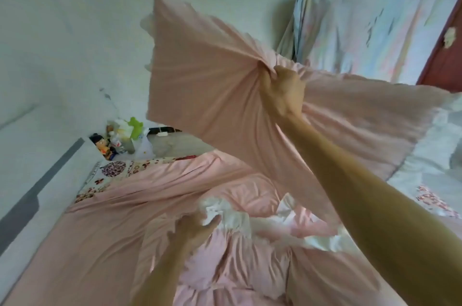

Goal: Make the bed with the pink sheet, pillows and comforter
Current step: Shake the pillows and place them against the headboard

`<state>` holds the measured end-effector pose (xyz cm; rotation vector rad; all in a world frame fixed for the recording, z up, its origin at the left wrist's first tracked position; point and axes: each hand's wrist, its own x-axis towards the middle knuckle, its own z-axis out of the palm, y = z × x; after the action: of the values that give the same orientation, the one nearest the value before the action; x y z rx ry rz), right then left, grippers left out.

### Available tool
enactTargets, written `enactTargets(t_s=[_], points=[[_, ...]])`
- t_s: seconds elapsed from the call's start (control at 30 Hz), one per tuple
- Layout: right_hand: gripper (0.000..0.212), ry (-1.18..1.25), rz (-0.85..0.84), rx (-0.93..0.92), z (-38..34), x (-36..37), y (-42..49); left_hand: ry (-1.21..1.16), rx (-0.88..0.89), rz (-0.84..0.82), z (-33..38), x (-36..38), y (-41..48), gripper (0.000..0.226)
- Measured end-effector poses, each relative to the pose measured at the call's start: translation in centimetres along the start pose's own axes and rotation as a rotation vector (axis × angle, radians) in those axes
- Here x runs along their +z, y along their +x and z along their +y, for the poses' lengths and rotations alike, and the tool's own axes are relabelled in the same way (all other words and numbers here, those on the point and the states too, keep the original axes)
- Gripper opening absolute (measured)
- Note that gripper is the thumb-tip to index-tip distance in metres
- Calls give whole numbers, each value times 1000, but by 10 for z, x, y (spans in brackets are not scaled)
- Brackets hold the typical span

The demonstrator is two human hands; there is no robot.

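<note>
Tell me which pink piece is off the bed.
The pillow that the right hand holds up; the sheet and the ruffled bundle that the left hand grips lie below it.

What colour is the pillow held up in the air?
The pillow is pale pink with a white frilly edge, seen in the head view.

Pale off-white wall [62,30] top and left. White ledge with a dark grey band [50,173] along left edge. Far corner clutter: small doll with black hair and orange clothes [103,147], bright green plush toy [135,125] above it, whitish plastic bag [145,149] beside, other bits too blurred to tell. Grey floor [180,143] behind, small white object [163,133] on it. Cream floral-print mattress cover [112,170] showing at far left corner. Pastel striped cloth [362,30] hanging upper right, next to red-brown door [445,55] with a pale crumpled scrap [450,37] on it
</note>
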<state>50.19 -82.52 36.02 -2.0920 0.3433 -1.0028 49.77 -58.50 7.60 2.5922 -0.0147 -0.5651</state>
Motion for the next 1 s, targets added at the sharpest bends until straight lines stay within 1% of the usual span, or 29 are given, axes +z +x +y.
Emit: enactTargets(t_s=[0.07, 0.1, 0.13, 0.17, 0.2, 0.23, 0.27, 0.3, 0.33, 0.37, 0.43, 0.47, 0.5, 0.53, 0.57, 0.63, 0.7, 0.77, 0.87, 0.93, 1.0], points=[[50, 70, -60, 37, -31, -20, -21, -174, 91, 98, 20, -30, -20, 91], [49, 133, -88, 82, -41, -27, -33, -256, 161, 108, 30, -44, -35, 95], [49, 234, -112, 143, -47, -30, -47, -390, 198, 132, 32, -55, -51, 104], [48, 336, -144, 216, -53, -32, -65, -616, 159, 170, 30, -67, -73, 110], [49, 424, -191, 293, -55, -32, -85, -825, 92, 240, 25, -79, -93, 107], [49, 500, -243, 354, -59, -33, -106, -947, 29, 340, 17, -91, -116, 95], [45, 563, -317, 402, -64, -32, -128, -1010, -33, 432, 0, -100, -134, 85], [38, 622, -396, 442, -74, -29, -155, -1054, -81, 506, -23, -107, -156, 80], [31, 682, -451, 473, -82, -25, -178, -1081, -127, 552, -50, -110, -173, 82], [27, 714, -502, 516, -90, -18, -204, -1100, -192, 550, -79, -110, -195, 89], [31, 753, -555, 607, -96, 0, -245, -1082, -335, 460, -133, -104, -222, 111], [36, 740, -603, 647, -99, 17, -273, -1063, -407, 452, -165, -97, -239, 120], [40, 718, -651, 684, -103, 30, -298, -1040, -470, 488, -190, -90, -250, 125], [42, 695, -688, 712, -102, 43, -321, -1020, -534, 537, -214, -83, -259, 125], [42, 676, -724, 740, -103, 55, -345, -999, -591, 576, -235, -77, -269, 120], [43, 618, -809, 779, -101, 82, -398, -914, -657, 645, -283, -72, -292, 102], [49, 567, -913, 825, -102, 107, -448, -790, -711, 671, -331, -74, -311, 89], [49, 520, -969, 895, -107, 133, -494, -665, -747, 662, -384, -84, -319, 83], [44, 486, -956, 989, -117, 171, -544, -526, -739, 629, -446, -105, -309, 77], [46, 417, -931, 983, -131, 208, -567, -459, -704, 610, -486, -129, -289, 72], [42, 389, -881, 968, -146, 247, -587, -414, -664, 573, -526, -152, -262, 68]])
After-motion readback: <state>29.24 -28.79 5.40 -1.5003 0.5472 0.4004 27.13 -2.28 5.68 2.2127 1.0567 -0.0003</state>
